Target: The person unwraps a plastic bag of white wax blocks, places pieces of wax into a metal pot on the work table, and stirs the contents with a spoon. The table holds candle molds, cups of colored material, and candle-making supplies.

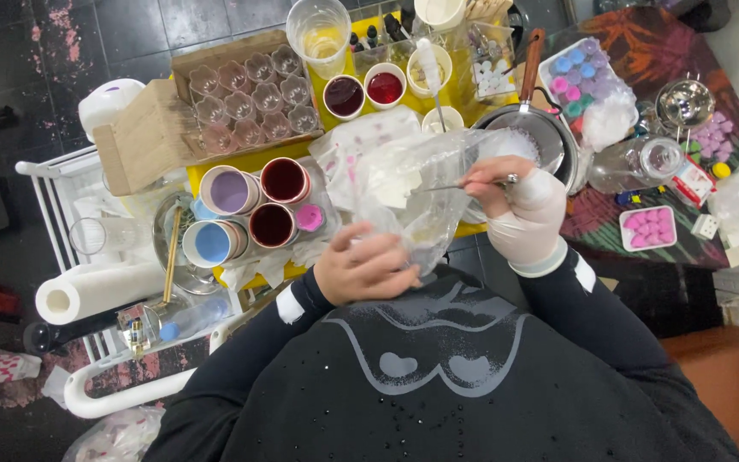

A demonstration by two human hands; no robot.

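Observation:
My left hand, bare, grips the bottom of a clear plastic bag close to my chest. My right hand, in a white glove, pinches a thin metal tool whose tip reaches into the bag's open top. The bag holds small pale pieces that I cannot make out clearly. Both hands hover over the front edge of a yellow table.
Cups of purple, blue and dark red liquid stand left. A cardboard box of clear moulds sits behind. A metal pan of white granules is right, beside trays of coloured pieces. A paper roll lies left.

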